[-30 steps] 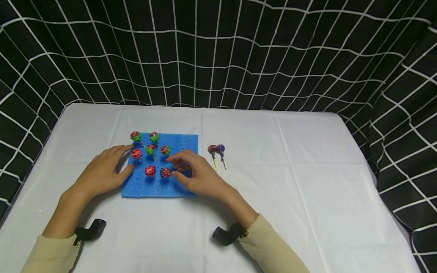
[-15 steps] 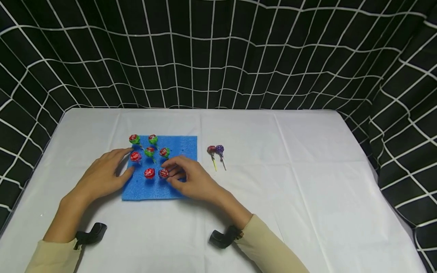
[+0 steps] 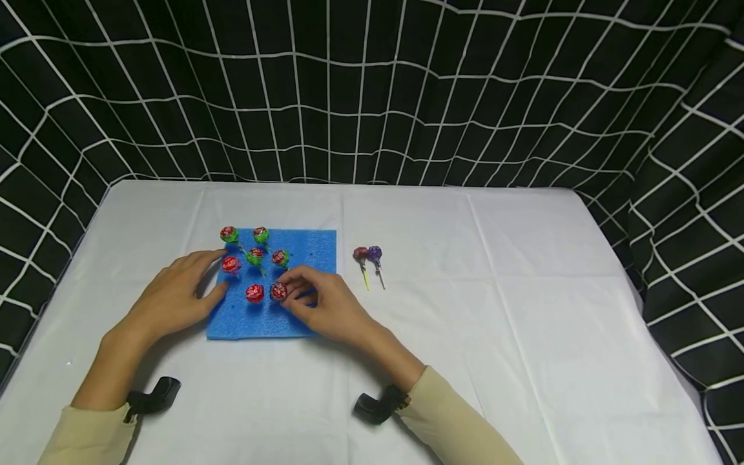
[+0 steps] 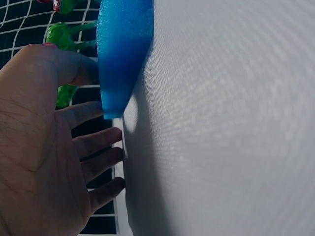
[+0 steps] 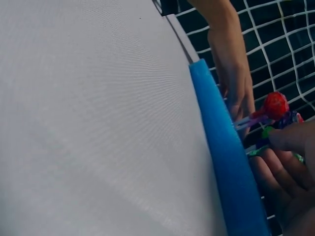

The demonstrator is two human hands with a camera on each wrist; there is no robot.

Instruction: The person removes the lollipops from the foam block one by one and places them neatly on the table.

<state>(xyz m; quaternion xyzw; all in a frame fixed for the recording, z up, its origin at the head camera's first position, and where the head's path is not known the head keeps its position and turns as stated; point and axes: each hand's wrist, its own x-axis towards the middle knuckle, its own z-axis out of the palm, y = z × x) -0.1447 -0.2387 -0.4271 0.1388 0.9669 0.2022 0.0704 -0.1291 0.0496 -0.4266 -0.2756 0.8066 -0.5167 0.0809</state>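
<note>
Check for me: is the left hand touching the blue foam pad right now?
Touching. In the head view the left hand lies flat with its thumb on the left edge of the blue foam pad; the left wrist view shows the thumb against the pad's edge.

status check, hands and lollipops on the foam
Left hand open, resting on foam edge. Right hand pinching lollipop. Nothing in the way.

Blue foam pad (image 3: 302,245) on a white surface (image 3: 494,290), seven lollipops standing in it, right hand (image 3: 322,303) pinching a red lollipop (image 3: 278,292), left hand (image 3: 171,297) flat on the pad's left edge, two loose lollipops (image 3: 368,255) lying just beside the pad, black-and-white grid cloth (image 3: 372,90) behind
</note>
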